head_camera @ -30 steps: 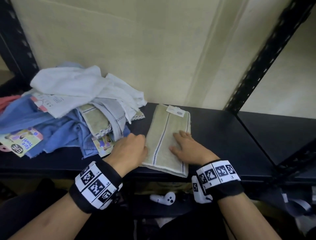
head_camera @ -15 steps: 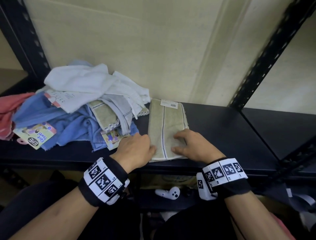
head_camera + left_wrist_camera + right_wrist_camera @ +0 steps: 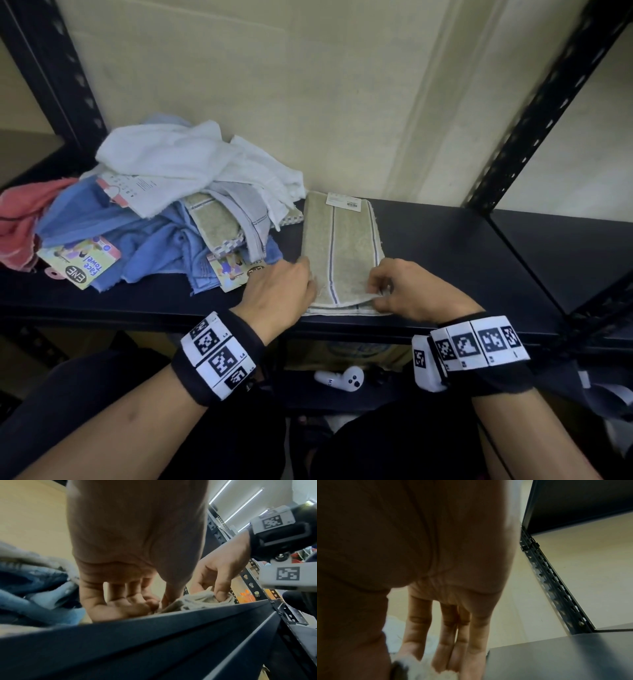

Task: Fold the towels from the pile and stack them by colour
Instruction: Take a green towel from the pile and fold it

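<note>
Towel (image 3: 340,253) in beige, with a blue stripe, lies lengthwise on the shelf (image 3: 445,246), just right of the pile (image 3: 164,212), its tagged end toward the wall. It looks already folded into a long strip, so I'd say the step in hand is bringing the near end up and over to the far end.

Left hand (image 3: 279,294) has its fingers pinching the near left corner, and right hand (image 3: 407,291) pinches the near right corner; the left wrist view shows cloth bunched under the right thumb and the left thumb and fingers closing on the edge.

To do it well, I'd grab both layers at each corner, not just the top 1, lift both corners level so the stripe stays straight, then lay the near edge square on the far edge and smooth it flat. Keep the left wrist clear of the pile, which sits right beside it and could get dragged along.

Hard to see stuff:
- Left fingertips are hidden behind the back of the hand in the head view.
- Right wrist view is dark and blurry; only pale fuzz shows at the fingertips, so I can't tell how many layers are caught.
- Pink cloth at the pile's left is cut off by the frame.
- No finished stacks are visible anywhere.
</note>
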